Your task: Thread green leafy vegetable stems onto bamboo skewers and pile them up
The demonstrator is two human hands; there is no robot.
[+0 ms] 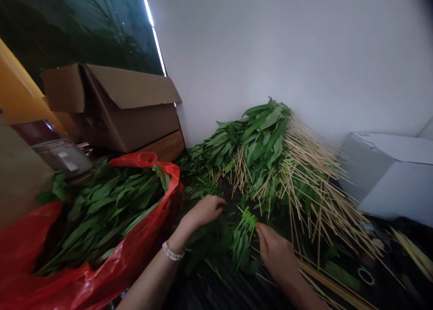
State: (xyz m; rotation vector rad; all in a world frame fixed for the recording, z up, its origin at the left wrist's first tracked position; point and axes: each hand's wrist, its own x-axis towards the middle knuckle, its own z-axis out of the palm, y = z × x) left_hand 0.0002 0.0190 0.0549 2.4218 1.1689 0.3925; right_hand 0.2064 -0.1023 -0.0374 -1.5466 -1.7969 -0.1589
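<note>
My right hand [274,247] is closed on a thin wooden skewer, its fingers partly turned from view. Green leafy stems [248,220] are threaded in a row along that skewer, and their leaves hang below it. Left of them, my left hand [209,209] hovers over dark loose leaves, with a beaded bracelet [172,252] on the wrist. Its fingers are curled in, and anything between the fingertips is hidden. Just beyond both hands lies a large heap of skewered leaves [264,134], with bare skewer ends [314,183] fanning out to the right.
On the left, a red plastic bag [171,177] stands open, full of loose leafy greens [111,201]. Behind it is an open cardboard box [145,125]. A white box [399,174] stands at the right. Loose skewers [328,280] and a roll of tape [366,276] lie front right.
</note>
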